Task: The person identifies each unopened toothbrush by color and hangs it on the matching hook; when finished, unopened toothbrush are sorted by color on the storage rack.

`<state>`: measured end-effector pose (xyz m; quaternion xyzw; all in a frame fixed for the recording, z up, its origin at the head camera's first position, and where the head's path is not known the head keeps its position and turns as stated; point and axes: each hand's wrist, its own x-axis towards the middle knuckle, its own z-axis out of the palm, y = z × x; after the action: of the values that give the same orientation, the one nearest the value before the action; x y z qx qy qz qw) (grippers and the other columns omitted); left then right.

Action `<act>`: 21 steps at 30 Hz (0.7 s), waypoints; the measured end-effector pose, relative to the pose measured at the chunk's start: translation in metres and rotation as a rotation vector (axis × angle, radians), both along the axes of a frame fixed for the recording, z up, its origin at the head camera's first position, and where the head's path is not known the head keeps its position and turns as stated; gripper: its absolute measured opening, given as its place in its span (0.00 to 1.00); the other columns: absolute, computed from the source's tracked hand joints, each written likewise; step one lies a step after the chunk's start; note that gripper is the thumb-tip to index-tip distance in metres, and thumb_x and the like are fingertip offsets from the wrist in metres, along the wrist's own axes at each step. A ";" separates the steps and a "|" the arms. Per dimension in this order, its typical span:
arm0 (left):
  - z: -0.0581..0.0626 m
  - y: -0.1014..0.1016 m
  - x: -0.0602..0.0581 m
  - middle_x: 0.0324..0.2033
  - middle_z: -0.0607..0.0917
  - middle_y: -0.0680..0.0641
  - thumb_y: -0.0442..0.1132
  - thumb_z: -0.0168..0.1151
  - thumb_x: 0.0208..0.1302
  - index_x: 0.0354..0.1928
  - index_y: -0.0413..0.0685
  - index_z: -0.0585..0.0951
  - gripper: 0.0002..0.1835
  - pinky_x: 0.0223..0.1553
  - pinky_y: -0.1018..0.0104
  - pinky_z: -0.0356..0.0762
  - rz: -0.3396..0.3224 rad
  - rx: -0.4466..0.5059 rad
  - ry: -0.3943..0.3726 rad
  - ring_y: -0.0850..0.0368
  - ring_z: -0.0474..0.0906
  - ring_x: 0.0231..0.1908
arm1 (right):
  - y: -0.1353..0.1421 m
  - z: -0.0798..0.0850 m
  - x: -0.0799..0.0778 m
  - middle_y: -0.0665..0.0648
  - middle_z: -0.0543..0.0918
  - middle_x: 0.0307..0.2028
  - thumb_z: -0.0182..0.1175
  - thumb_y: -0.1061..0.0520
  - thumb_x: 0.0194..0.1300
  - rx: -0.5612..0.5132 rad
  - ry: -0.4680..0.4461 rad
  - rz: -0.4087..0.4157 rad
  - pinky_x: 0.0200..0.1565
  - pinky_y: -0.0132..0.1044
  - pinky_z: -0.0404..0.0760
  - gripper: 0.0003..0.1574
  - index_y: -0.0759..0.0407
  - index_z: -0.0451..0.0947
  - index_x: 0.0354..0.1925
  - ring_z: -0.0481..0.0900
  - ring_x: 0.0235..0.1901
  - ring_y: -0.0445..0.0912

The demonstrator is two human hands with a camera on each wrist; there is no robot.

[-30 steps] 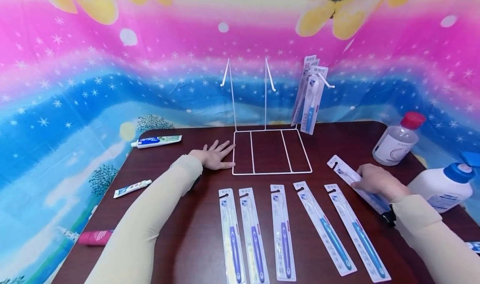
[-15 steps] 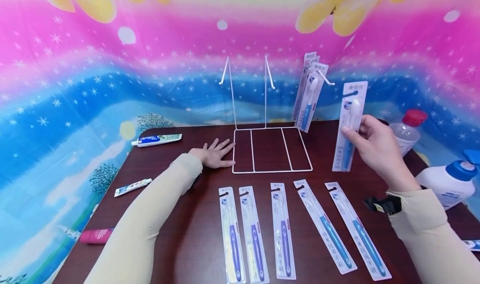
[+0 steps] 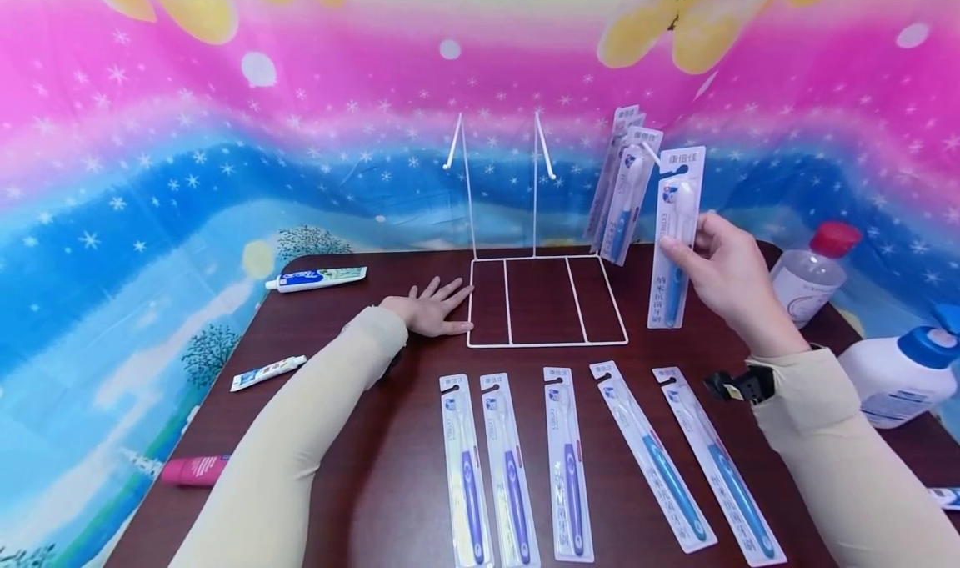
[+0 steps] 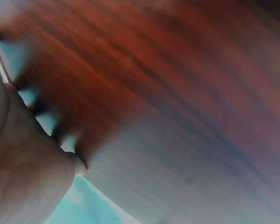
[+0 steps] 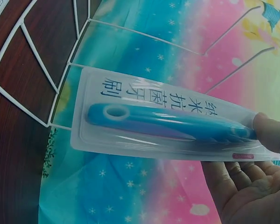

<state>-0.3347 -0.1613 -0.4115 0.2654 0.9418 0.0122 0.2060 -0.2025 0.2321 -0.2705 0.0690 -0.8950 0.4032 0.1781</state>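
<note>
From my remote view, right of centre, the right hand (image 3: pixel 731 272) pinches a packaged toothbrush (image 3: pixel 679 218) near-upright, presumably to leave its slotted top (image 3: pixel 684 158) clear; left of centre, the left hand (image 3: pixel 431 310), gripping nothing, spreads against the wire rack (image 3: pixel 547 344), probably steadying it.

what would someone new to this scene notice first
Probably the pink-and-blue backdrop behind the dark table. Next, the blue-handled toothbrush pack held in the right hand, right of the white wire rack. Then five toothbrush packs lying on the table in front of the rack.
</note>
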 end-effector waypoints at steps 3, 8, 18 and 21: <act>0.000 -0.001 -0.001 0.71 0.35 0.52 0.75 0.35 0.57 0.72 0.66 0.36 0.46 0.60 0.36 0.35 -0.002 0.002 0.004 0.42 0.28 0.68 | -0.002 0.000 -0.005 0.63 0.80 0.48 0.55 0.39 0.62 0.000 -0.010 -0.005 0.43 0.49 0.76 0.34 0.60 0.70 0.57 0.79 0.45 0.54; -0.001 -0.002 -0.002 0.71 0.34 0.52 0.75 0.36 0.56 0.71 0.68 0.35 0.46 0.60 0.35 0.33 0.006 0.010 -0.012 0.42 0.27 0.68 | -0.006 -0.003 -0.017 0.63 0.79 0.49 0.54 0.38 0.62 -0.019 -0.055 0.011 0.42 0.51 0.77 0.36 0.61 0.68 0.58 0.79 0.44 0.54; -0.001 -0.001 0.000 0.71 0.34 0.53 0.76 0.37 0.55 0.71 0.69 0.36 0.47 0.59 0.35 0.31 0.012 0.043 -0.031 0.42 0.26 0.68 | -0.010 -0.009 -0.047 0.63 0.76 0.54 0.54 0.39 0.62 -0.115 -0.143 0.048 0.44 0.50 0.76 0.37 0.60 0.65 0.62 0.78 0.47 0.56; -0.009 -0.003 -0.006 0.71 0.34 0.52 0.76 0.38 0.55 0.71 0.69 0.36 0.47 0.57 0.32 0.29 0.006 0.061 -0.023 0.41 0.25 0.67 | -0.011 -0.009 -0.055 0.64 0.75 0.54 0.54 0.40 0.62 -0.135 -0.154 0.046 0.46 0.50 0.74 0.38 0.60 0.65 0.63 0.77 0.49 0.56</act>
<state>-0.3409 -0.1643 -0.4200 0.2685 0.9393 0.0446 0.2087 -0.2577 0.2211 -0.2794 0.0463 -0.8749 0.4709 0.1036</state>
